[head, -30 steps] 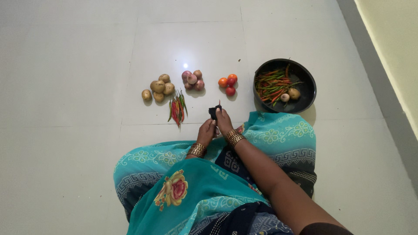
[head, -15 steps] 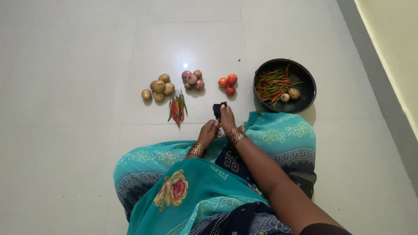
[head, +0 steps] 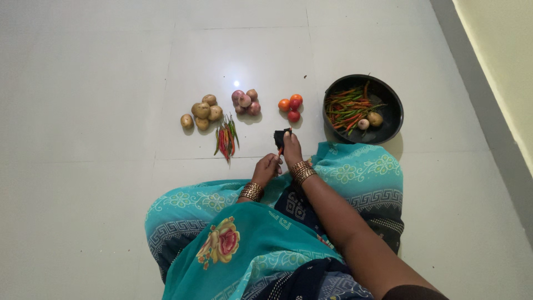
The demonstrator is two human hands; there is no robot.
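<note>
While we sit on the pale tiled floor [head: 111,72] in a turquoise patterned garment [head: 244,244], our hands meet just ahead of our knees. Our right hand [head: 291,151] is closed on a small dark object [head: 281,135] with a thin red-orange chilli [head: 281,149] held against it; the object is too small and dark for us to say what it is. Our left hand [head: 266,168] is curled just beside the right one at its 7 o'clock, fingers folded in, and whether it grips the chilli's lower end cannot be told, since the fingers hide it. Gold bangles [head: 300,173] circle both wrists.

Four small heaps lie on the floor beyond our hands. At 12 o'clock from the dark object, near it, sit three tomatoes [head: 291,106]. At 11 o'clock lie pinkish onions [head: 246,102]. At 9 o'clock is a loose bundle of red and green chillies [head: 226,138], and past it, at 10 o'clock, a cluster of potatoes [head: 202,111], one lying slightly apart.

At 2 o'clock stands a black round pan [head: 390,111], its near rim touching our garment. It holds a tangle of green and red chillies, with a potato and a small pale bulb against them; what lies under the tangle is hidden. Our right upper arm is cut off by the lower edge.
</note>
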